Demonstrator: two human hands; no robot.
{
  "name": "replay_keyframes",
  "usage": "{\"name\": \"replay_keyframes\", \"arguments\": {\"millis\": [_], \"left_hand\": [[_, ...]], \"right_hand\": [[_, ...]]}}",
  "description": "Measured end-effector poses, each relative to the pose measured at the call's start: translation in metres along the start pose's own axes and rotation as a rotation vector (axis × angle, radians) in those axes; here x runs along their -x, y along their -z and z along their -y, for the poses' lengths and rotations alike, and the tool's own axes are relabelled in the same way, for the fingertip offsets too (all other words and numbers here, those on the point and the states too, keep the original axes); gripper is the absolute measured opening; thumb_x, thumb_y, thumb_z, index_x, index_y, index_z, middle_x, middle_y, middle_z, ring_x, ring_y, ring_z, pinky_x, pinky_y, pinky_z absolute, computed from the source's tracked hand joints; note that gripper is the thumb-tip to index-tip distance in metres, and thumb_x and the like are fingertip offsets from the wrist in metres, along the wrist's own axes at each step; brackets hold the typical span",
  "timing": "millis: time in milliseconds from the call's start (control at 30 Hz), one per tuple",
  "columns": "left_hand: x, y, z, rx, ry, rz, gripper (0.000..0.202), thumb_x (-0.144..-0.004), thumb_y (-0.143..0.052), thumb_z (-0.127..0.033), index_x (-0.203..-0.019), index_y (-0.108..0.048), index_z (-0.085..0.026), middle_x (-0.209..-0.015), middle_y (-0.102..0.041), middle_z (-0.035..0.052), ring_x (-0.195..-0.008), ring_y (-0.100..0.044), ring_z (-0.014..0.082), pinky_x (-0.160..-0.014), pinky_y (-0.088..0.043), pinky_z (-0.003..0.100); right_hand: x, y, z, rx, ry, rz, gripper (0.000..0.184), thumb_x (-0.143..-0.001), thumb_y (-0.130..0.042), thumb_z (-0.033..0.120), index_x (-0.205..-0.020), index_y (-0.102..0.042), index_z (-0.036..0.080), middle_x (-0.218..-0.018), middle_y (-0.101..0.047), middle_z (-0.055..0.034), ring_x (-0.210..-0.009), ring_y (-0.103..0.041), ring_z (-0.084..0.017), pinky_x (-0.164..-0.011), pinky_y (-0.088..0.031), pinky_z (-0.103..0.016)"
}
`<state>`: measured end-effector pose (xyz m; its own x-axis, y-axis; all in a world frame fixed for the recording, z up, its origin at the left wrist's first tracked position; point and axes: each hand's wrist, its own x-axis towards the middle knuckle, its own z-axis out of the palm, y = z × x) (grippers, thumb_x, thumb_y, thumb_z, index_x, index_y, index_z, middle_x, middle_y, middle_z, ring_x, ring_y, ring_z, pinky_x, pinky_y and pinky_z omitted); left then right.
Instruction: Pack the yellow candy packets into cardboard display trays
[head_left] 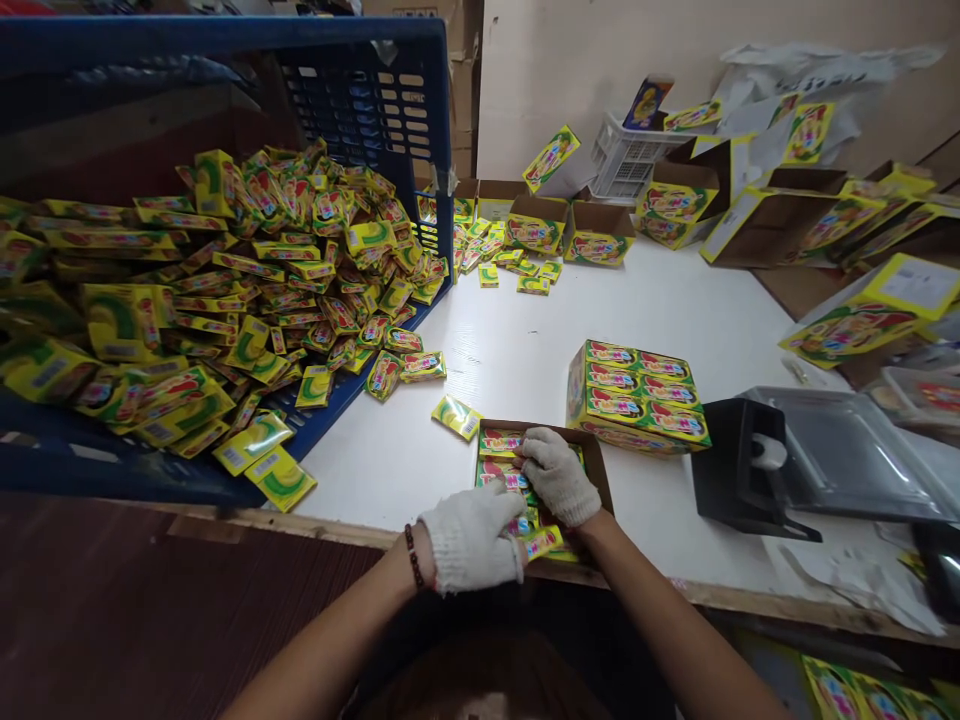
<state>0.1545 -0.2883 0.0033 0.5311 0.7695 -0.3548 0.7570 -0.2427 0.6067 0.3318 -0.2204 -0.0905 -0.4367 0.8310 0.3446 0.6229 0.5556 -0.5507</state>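
An open display carton (604,470) lies at the table's front edge with rows of small yellow-green candy boxes (496,470) inside. My left hand (474,538), in a white knit glove, reaches over its near left side. Its fingers are closed around a small candy box (544,543) that sticks out at the fingertips. My right hand (559,476), also gloved, is inside the carton with its fingers bent and pinched at a candy box in the far row. The fingertips partly cover that box. One loose candy box (456,417) rests just beyond the carton's left corner.
A tipped blue crate (446,100) at left spills a large heap of candy boxes (255,280) onto the table. Right of the carton sit a filled display box (637,395) and a black tape dispenser (750,465). Open display cartons (600,235) line the back.
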Motion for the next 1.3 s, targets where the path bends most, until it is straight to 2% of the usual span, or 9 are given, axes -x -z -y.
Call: {"name": "replay_keyframes", "arguments": {"millis": [133,367,533,633,867,1000,1100,1200,1300], "left_hand": [[-0.012,0.009,-0.013,-0.190,0.100,0.150,0.035,-0.084,-0.042,-0.045,-0.099,-0.065,-0.023,-0.098,-0.070,0.0092,-0.085,-0.066,0.0287,-0.071,-0.050,0.037],[-0.008,0.008,-0.006,-0.099,0.061,0.157,0.035,-0.081,-0.047,-0.043,-0.099,-0.069,-0.022,-0.098,-0.072,0.0099,-0.087,-0.065,0.0299,-0.074,-0.050,0.039],[0.001,0.001,0.017,0.922,-0.070,-0.025,0.042,-0.085,-0.052,-0.041,-0.117,-0.065,-0.018,-0.114,-0.069,0.0084,-0.104,-0.062,0.0257,-0.091,-0.049,0.036],[-0.002,-0.008,0.023,1.558,-0.056,-0.094,0.043,-0.087,-0.054,-0.042,-0.122,-0.061,-0.018,-0.113,-0.069,0.0098,-0.091,-0.066,0.0224,-0.078,-0.055,0.035],[-0.019,-0.014,-0.007,1.957,-0.034,-0.059,0.029,-0.088,-0.059,-0.035,-0.110,-0.064,-0.017,-0.108,-0.070,0.0089,-0.086,-0.067,0.0202,-0.077,-0.058,0.037],[-0.024,-0.010,-0.017,1.721,-0.108,-0.152,0.040,-0.089,-0.059,-0.039,-0.126,-0.055,-0.023,-0.125,-0.063,0.0077,-0.108,-0.062,0.0227,-0.093,-0.053,0.040],[-0.024,-0.013,-0.010,1.077,-0.043,-0.261,0.036,-0.094,-0.047,-0.043,-0.123,-0.057,-0.023,-0.117,-0.064,0.0086,-0.106,-0.061,0.0229,-0.096,-0.050,0.041],[-0.022,-0.020,-0.002,0.177,-0.099,-0.312,0.024,-0.092,-0.050,-0.034,-0.103,-0.065,-0.019,-0.107,-0.066,0.0106,-0.107,-0.058,0.0276,-0.101,-0.043,0.049],[-0.017,-0.029,-0.001,-0.338,-0.198,-0.185,0.024,-0.088,-0.056,-0.032,-0.101,-0.067,-0.015,-0.115,-0.065,0.0152,-0.117,-0.053,0.0340,-0.109,-0.031,0.059]], "right_hand": [[0.001,0.000,0.007,0.141,-0.007,0.054,0.018,-0.084,-0.053,0.009,-0.080,-0.069,0.017,-0.094,-0.065,-0.0108,-0.091,-0.055,-0.022,-0.083,-0.047,-0.034],[-0.017,0.012,0.009,0.070,-0.064,0.377,0.021,-0.084,-0.054,0.008,-0.077,-0.072,0.016,-0.089,-0.069,-0.0086,-0.085,-0.061,-0.018,-0.080,-0.050,-0.030],[0.000,0.048,0.010,-0.315,-0.356,0.144,0.033,-0.088,-0.047,0.017,-0.112,-0.069,0.022,-0.118,-0.067,-0.0067,-0.110,-0.061,-0.019,-0.095,-0.051,-0.035],[0.017,0.063,0.031,-0.807,-0.562,0.157,0.038,-0.092,-0.050,0.044,-0.117,-0.065,0.020,-0.115,-0.067,-0.0094,-0.104,-0.065,-0.023,-0.086,-0.055,-0.039],[0.009,0.074,0.057,-1.140,-0.542,0.058,0.060,-0.079,-0.067,0.060,-0.123,-0.051,0.023,-0.119,-0.063,-0.0097,-0.107,-0.062,-0.024,-0.090,-0.052,-0.040],[0.005,0.093,0.049,-1.073,-0.467,0.112,0.050,-0.084,-0.062,0.056,-0.119,-0.055,0.020,-0.115,-0.065,-0.0092,-0.103,-0.063,-0.023,-0.087,-0.052,-0.038],[0.001,0.115,0.039,-0.683,-0.404,0.137,0.033,-0.087,-0.057,0.041,-0.110,-0.062,0.018,-0.106,-0.068,-0.0062,-0.099,-0.062,-0.021,-0.085,-0.050,-0.033],[-0.007,0.127,0.029,-0.193,-0.329,0.462,0.019,-0.078,-0.057,0.020,-0.093,-0.068,0.018,-0.087,-0.070,-0.0021,-0.083,-0.063,-0.019,-0.075,-0.048,-0.028],[-0.017,0.109,0.029,0.196,-0.242,0.881,0.015,-0.068,-0.061,0.009,-0.074,-0.070,0.019,-0.071,-0.069,-0.0011,-0.068,-0.062,-0.018,-0.064,-0.045,-0.027]]}}
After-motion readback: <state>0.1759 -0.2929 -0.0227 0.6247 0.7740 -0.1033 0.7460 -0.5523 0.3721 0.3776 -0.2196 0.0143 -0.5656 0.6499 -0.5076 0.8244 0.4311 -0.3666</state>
